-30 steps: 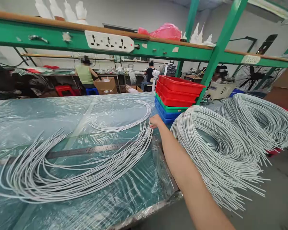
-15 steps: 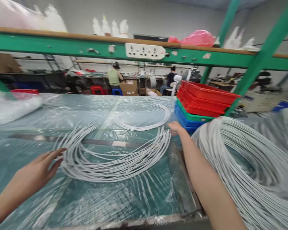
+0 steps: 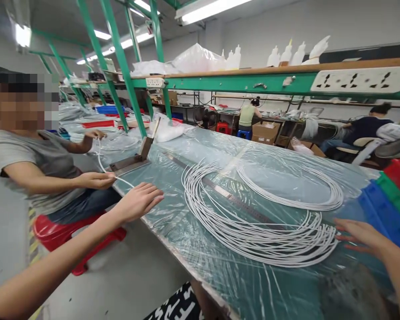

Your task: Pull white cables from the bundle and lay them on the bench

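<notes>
My left hand [image 3: 142, 202] is over the table's near-left edge, palm down, its fingers stretched out close together. A thin white cable [image 3: 122, 179] runs from a co-worker's hands towards it and passes out of sight at my hand; contact is unclear. My right hand [image 3: 360, 233], fingers apart, is beside the cut ends of a loose bundle of white cables [image 3: 253, 242]. Whether its fingertips touch the ends I cannot tell. Behind that bundle lies a smaller curved bundle of white cables [image 3: 286, 195].
A co-worker [image 3: 40, 164] sits at the left on a red stool [image 3: 60, 235]. Near them stands a metal cutter with a raised handle [image 3: 146, 144]. A steel ruler [image 3: 243, 204] lies under the bundle. Stacked bins [image 3: 382, 209] are at the right, below a green shelf beam [image 3: 240, 83].
My view has swung left, bringing the co-worker and cutter into sight. My left hand has left the bundle's left end and moved towards the table edge. My right hand stays by the cable ends.
</notes>
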The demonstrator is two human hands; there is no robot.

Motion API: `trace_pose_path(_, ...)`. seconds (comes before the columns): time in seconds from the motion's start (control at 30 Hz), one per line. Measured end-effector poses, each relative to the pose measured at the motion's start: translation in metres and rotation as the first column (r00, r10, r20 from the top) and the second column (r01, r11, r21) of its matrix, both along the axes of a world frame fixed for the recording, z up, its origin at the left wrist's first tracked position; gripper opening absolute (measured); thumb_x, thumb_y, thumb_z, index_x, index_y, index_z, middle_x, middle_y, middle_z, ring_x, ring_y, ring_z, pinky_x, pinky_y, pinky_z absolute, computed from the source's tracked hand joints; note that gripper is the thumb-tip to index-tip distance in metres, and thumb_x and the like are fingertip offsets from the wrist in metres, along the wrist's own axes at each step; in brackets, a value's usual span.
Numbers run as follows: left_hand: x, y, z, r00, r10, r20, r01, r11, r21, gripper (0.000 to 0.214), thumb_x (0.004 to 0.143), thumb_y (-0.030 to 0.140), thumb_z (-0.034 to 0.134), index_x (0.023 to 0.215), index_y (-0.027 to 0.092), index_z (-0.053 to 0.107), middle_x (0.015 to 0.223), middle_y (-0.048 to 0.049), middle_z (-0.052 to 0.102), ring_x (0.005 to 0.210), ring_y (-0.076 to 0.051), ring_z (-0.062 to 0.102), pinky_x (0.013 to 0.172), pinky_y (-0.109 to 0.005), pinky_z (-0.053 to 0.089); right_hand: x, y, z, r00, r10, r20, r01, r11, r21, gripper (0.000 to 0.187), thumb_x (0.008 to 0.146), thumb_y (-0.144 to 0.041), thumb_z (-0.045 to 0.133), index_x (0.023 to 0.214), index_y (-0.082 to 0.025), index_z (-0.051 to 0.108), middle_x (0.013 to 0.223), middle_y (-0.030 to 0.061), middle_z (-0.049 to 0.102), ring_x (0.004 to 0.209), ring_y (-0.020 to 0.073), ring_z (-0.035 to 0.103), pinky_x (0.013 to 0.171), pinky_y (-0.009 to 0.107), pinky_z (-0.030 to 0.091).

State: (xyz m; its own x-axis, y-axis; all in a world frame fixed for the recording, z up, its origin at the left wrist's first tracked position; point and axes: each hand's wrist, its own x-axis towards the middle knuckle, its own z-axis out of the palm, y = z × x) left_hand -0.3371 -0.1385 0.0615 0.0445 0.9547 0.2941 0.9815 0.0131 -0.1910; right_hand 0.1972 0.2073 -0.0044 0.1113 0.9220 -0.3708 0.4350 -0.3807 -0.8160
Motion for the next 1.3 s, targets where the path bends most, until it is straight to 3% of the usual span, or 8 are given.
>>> trace_pose_path(0.07,-0.01,-0.002,-0.004,1.0,0.017,0.019,-0.015,0.995,-0.1,0.049,0.099,0.045,0.028,0.078,0.017,0.063,0.075,-0.006,0.063,0.073,-0.02,0.057,0.075,-0.031,0.04,-0.002,-0.004,0.006,1.0,-0.025,-0.016,0.024,0.997,-0.072,0.021,0.078,-0.032,0.067,0.097,-0.025,0.062,0.12,0.0181,0.06,0.081,0.0309,0.068,0.042,0.03,0.053)
trace_pose_path(0.17,-0.015,0.001,-0.006,0.996,0.041,0.074,-0.031,0.991,-0.128,0.048,0.1,0.042,0.027,0.071,0.017,0.055,0.068,-0.0039,0.058,0.068,-0.018,0.054,0.07,-0.029,0.037,-0.009,-0.013,0.02,1.0,-0.025,0.0,0.025,0.995,-0.094,0.028,0.087,-0.03,0.061,0.114,-0.02,0.062,0.125,0.0177,0.058,0.083,0.0291,0.068,0.044,0.028,0.051)
trace_pose_path(0.3,0.01,0.012,-0.003,0.972,-0.064,0.226,0.088,0.991,-0.097,0.035,0.1,0.03,0.024,0.077,0.018,0.048,0.072,-0.0016,0.051,0.067,-0.016,0.05,0.069,-0.027,0.037,-0.017,-0.018,0.03,0.999,0.013,0.039,-0.01,0.998,-0.07,0.036,0.095,-0.029,0.055,0.126,-0.012,0.057,0.128,0.0177,0.055,0.078,0.0238,0.067,0.046,0.024,0.049)
trace_pose_path(0.47,0.092,0.043,-0.02,0.853,-0.35,0.387,0.412,0.907,-0.09,0.028,0.099,0.022,0.029,0.091,0.018,0.055,0.085,-0.0056,0.057,0.076,-0.017,0.052,0.07,-0.027,0.04,-0.015,-0.018,0.032,0.996,0.042,0.078,-0.039,0.998,-0.039,0.039,0.098,-0.028,0.053,0.131,-0.006,0.054,0.126,0.0204,0.054,0.076,0.0188,0.064,0.053,0.019,0.047)
trace_pose_path(0.67,0.225,0.09,-0.062,0.579,-0.686,0.441,0.769,0.638,-0.016,0.032,0.098,0.013,0.028,0.111,0.017,0.058,0.084,-0.0054,0.062,0.072,-0.016,0.056,0.063,-0.028,0.041,-0.013,-0.017,0.039,0.995,0.037,0.091,-0.037,0.999,-0.002,0.032,0.097,-0.023,0.054,0.126,-0.01,0.059,0.124,0.0156,0.057,0.073,0.0185,0.064,0.055,0.021,0.052)
trace_pose_path(0.77,0.282,0.104,-0.075,0.48,-0.723,0.497,0.823,0.567,0.029,0.025,0.1,0.021,0.034,0.112,0.018,0.056,0.079,-0.0028,0.063,0.063,-0.014,0.056,0.057,-0.026,0.039,-0.011,-0.013,0.039,0.994,0.048,0.101,-0.049,0.999,0.003,0.031,0.099,-0.023,0.053,0.127,-0.009,0.058,0.124,0.0157,0.056,0.073,0.0184,0.064,0.055,0.021,0.053)
trace_pose_path(0.97,0.344,0.112,-0.091,0.496,-0.751,0.437,0.825,0.564,0.031,0.018,0.096,0.017,0.038,0.09,0.016,0.054,0.075,-0.0015,0.058,0.063,-0.015,0.055,0.05,-0.025,0.032,-0.007,-0.004,0.037,0.994,0.053,0.092,-0.055,0.998,0.02,0.03,0.1,-0.024,0.053,0.127,-0.009,0.056,0.124,0.0163,0.055,0.075,0.0184,0.065,0.057,0.021,0.055)
trace_pose_path(1.3,0.358,0.113,-0.09,0.546,-0.75,0.372,0.812,0.584,-0.014,0.015,0.081,0.002,0.044,0.084,0.016,0.05,0.075,-0.001,0.054,0.062,-0.016,0.052,0.048,-0.031,0.032,-0.01,0.002,0.039,0.99,0.09,0.112,-0.095,0.995,0.04,0.025,0.1,-0.025,0.053,0.12,-0.011,0.06,0.124,0.0155,0.055,0.072,0.0191,0.065,0.056,0.025,0.057)
